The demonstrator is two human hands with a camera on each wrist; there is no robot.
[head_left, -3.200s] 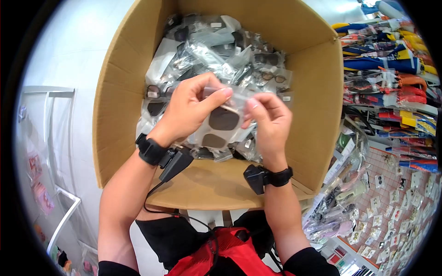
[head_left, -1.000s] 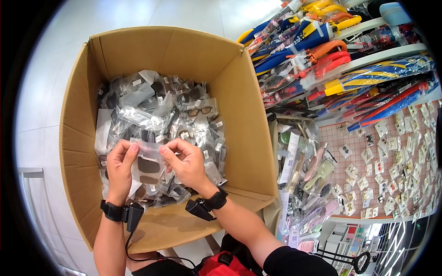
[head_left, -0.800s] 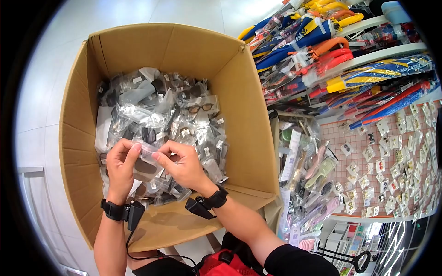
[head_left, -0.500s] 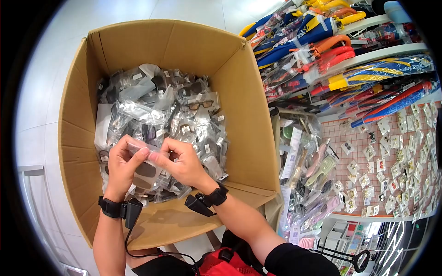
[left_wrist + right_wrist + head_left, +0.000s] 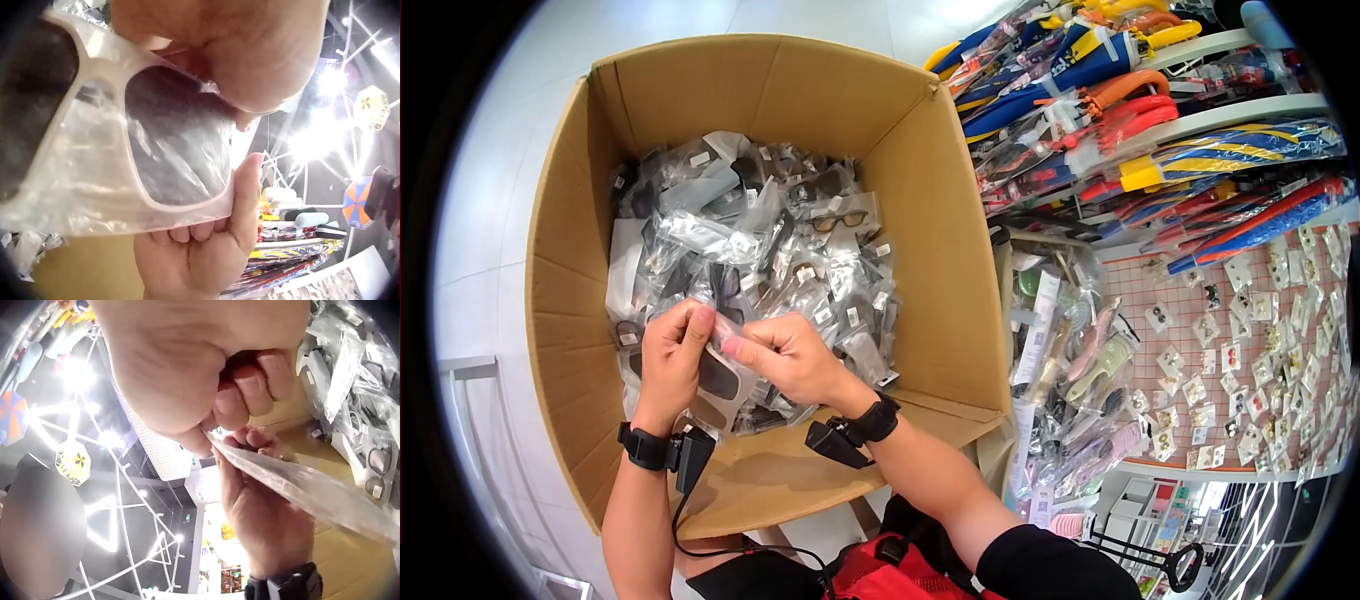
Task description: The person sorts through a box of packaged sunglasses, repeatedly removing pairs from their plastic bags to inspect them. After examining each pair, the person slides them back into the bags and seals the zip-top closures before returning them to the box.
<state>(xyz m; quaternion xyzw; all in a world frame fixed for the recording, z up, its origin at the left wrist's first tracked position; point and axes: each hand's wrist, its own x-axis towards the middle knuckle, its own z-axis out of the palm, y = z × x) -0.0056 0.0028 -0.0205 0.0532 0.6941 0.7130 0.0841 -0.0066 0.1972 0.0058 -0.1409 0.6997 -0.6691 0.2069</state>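
Pale-framed sunglasses [image 5: 178,134] with dark lenses lie inside a clear plastic bag [image 5: 312,490]. My left hand [image 5: 670,360] pinches one part of the bag's upper edge between thumb and fingers. Close beside it, my right hand [image 5: 795,358] pinches the same edge, its other fingers curled in. The sunglasses hang tilted below the fingers, over the cardboard box. In the left wrist view both lenses show through the film, while the fingertips of my left hand are partly hidden. The right wrist view has the bag nearly edge-on.
The open cardboard box [image 5: 945,310] holds a pile of bagged eyewear [image 5: 720,235]. Wrapped umbrellas [image 5: 1230,160] fill shelves at the right. Below them are bagged hairbrushes [image 5: 1100,370] and a grid panel with small carded items [image 5: 1170,365]. A cable [image 5: 710,552] runs from my left wrist.
The head view has swung, placing the box further left and showing more umbrellas. Over the last second my hands have come closer together along the bag's edge, and the bagged sunglasses have tilted.
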